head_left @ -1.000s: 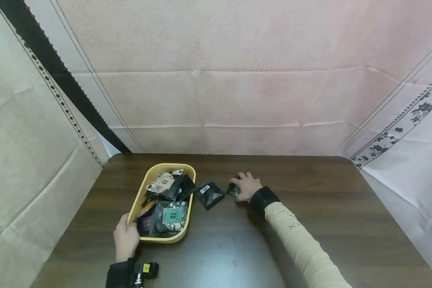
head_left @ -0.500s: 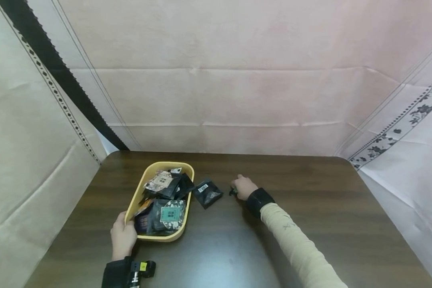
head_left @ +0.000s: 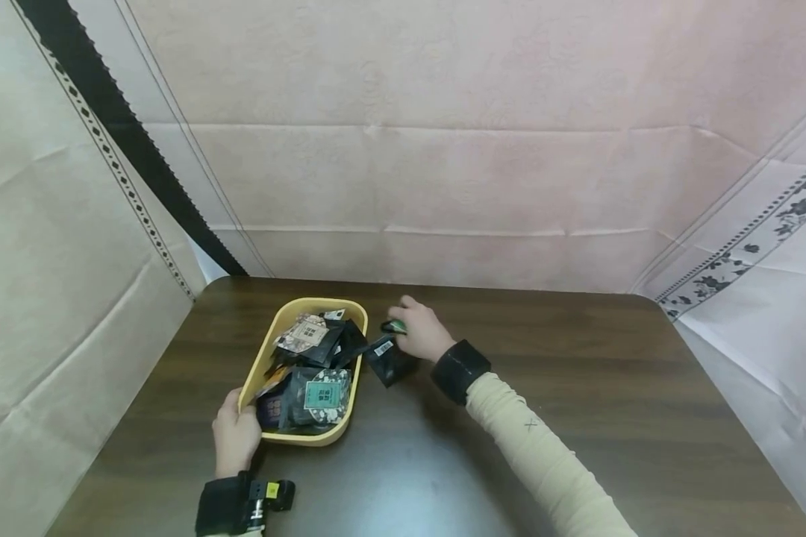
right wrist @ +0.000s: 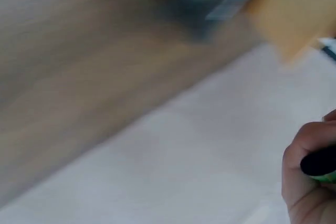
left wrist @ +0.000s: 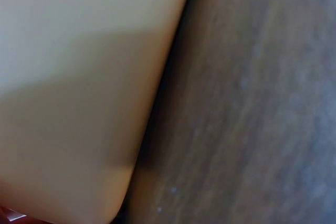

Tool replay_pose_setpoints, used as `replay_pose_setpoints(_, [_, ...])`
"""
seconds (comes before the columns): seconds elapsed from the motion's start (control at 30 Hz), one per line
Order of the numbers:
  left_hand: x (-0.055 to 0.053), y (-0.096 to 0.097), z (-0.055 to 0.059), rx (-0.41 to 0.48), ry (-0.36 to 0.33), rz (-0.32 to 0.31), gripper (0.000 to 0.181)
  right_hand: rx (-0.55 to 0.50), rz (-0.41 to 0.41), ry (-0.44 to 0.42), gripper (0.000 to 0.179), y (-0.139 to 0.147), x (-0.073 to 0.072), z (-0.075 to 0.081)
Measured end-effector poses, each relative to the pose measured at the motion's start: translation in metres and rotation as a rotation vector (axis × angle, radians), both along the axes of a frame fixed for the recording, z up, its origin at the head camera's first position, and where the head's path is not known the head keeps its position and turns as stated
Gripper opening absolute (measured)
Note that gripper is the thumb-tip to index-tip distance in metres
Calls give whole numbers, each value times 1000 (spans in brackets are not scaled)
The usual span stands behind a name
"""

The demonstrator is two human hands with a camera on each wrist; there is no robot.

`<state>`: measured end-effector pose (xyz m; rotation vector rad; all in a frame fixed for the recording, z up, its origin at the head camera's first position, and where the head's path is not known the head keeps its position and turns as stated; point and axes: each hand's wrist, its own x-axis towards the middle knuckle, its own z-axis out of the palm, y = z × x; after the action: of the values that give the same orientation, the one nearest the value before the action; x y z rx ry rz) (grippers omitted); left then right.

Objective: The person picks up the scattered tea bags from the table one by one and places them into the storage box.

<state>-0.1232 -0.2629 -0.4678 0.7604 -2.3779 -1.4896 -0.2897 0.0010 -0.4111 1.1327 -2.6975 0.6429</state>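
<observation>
A yellow plastic basket (head_left: 272,333) stands on the table, filled with several dark sachets, one of them with a teal label (head_left: 322,395). At its near left corner my left hand (head_left: 235,436) grips the rim. My right hand (head_left: 422,330) pinches a small black-and-green packet (head_left: 393,327) and is raised just right of the basket. Below that hand, a black sachet (head_left: 388,361) with a white label lies on the table, its upper corner by the basket's right rim. In the right wrist view, the packet shows only as a dark end and a green strip.
The brown wooden table (head_left: 544,388) extends far to the right of the basket. Behind it hangs a pale cloth (head_left: 403,179), with more cloth at both sides. The left wrist view holds the basket's outer wall (left wrist: 79,103) and table surface.
My right hand has picked up the small packet from the table and carried it left, toward the basket. My left hand has stayed on the basket's rim.
</observation>
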Motion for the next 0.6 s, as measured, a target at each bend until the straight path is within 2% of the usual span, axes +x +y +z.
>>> replay_pose_setpoints(0.1, [0,0,-1,-14,14,-1,37,-22,94,9,28,-27,12,23])
replay_pose_setpoints(0.23, [0,0,-1,-24,23,-9,37,54,194,-20,41,-61,22,40])
replay_pose_setpoints(0.4, [0,1,-1,-30,22,-9,37,178,217,-39,52,-96,25,39])
replay_pose_setpoints(0.6, [2,0,2,-38,24,2,36,230,228,-112,68,-120,26,32])
